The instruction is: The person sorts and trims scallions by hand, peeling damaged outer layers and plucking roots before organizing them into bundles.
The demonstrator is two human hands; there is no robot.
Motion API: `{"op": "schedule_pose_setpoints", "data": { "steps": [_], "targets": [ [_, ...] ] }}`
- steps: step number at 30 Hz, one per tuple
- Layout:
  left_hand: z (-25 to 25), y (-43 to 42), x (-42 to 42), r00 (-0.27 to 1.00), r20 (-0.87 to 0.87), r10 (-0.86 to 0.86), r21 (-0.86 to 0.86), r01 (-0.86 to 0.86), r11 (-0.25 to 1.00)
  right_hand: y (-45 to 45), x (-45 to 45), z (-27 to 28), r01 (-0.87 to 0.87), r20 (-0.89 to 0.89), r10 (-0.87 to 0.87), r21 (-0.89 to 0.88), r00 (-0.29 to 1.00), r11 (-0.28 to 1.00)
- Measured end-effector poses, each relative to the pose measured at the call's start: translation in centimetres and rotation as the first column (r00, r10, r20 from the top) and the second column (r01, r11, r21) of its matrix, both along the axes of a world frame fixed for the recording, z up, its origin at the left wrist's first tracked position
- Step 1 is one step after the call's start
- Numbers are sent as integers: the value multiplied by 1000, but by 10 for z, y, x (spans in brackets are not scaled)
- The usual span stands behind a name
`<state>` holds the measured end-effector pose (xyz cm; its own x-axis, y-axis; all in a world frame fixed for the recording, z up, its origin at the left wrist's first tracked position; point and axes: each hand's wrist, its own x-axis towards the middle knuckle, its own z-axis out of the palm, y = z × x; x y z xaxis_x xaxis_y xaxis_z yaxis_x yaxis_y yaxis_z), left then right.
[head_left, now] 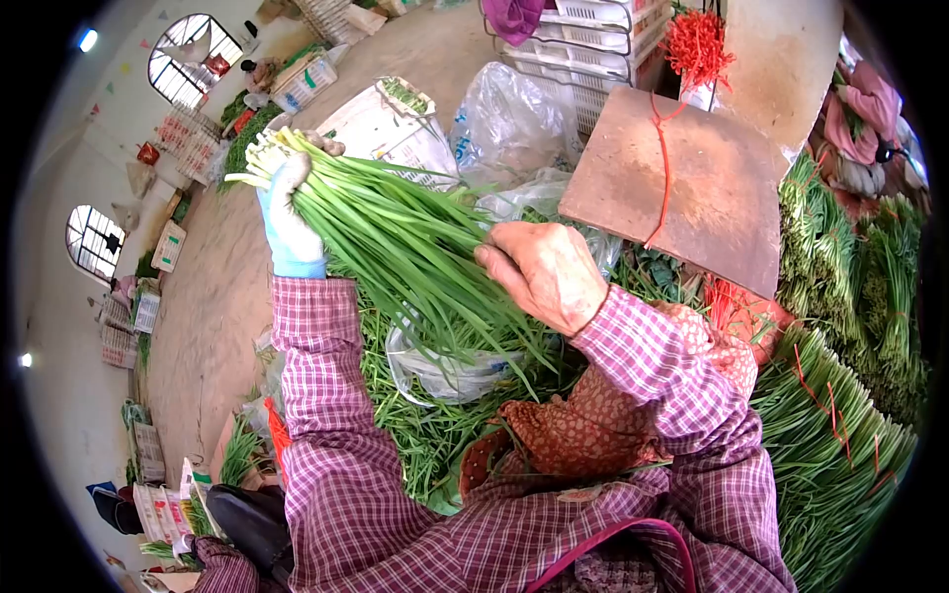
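Observation:
A thick bunch of garlic chives (390, 222) lies slantwise across the middle, pale stem ends at upper left and green leaves fanning toward lower right. My left hand (295, 222), in a white and light-blue glove, is wrapped round the bunch near the pale ends. My right hand (550, 277) is bare, its fingers curled and pinched at the right edge of the leaves; the fingertips are partly hidden. Loose green leaves (420, 445) are heaped below, around a clear plastic bag (445, 371).
At right, a brown board (682, 188) carries a red tie, with a cluster of red ties (698, 47) above it. Tied chive bundles (840, 445) are stacked at lower right. White crates (593, 49) and clear plastic (514, 119) stand ahead. Other people work farther off.

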<state>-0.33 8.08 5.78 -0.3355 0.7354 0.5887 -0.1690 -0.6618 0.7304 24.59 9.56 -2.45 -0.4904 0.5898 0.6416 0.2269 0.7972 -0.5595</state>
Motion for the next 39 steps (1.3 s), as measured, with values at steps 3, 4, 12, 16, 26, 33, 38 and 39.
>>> {"op": "schedule_pose_setpoints", "data": {
  "steps": [3,4,12,16,26,33,38,39],
  "targets": [
    [6,-3,2,954,-276,116,-48,-134,990,-2,13,27,-67,79,64,45,995,997],
    [8,-4,2,954,-275,118,-46,-135,990,-1,18,32,-88,182,74,65,981,994],
    [21,-2,-3,885,-358,298,-44,-334,941,0,73,39,-18,479,19,-6,878,1000],
    [52,18,43,849,-412,331,103,-318,943,23,34,52,61,-18,-59,165,998,984],
    [96,91,268,859,-134,-494,463,495,735,59,164,133,680,-375,-639,654,672,331],
    [-57,172,353,634,466,-617,89,661,746,108,276,34,577,6,-845,728,535,371],
    [-167,213,327,548,651,-526,-30,711,703,146,252,-62,577,318,-726,450,609,681],
    [-184,218,316,561,642,-522,-54,712,700,151,244,-75,572,342,-708,423,617,703]
  ]
}}
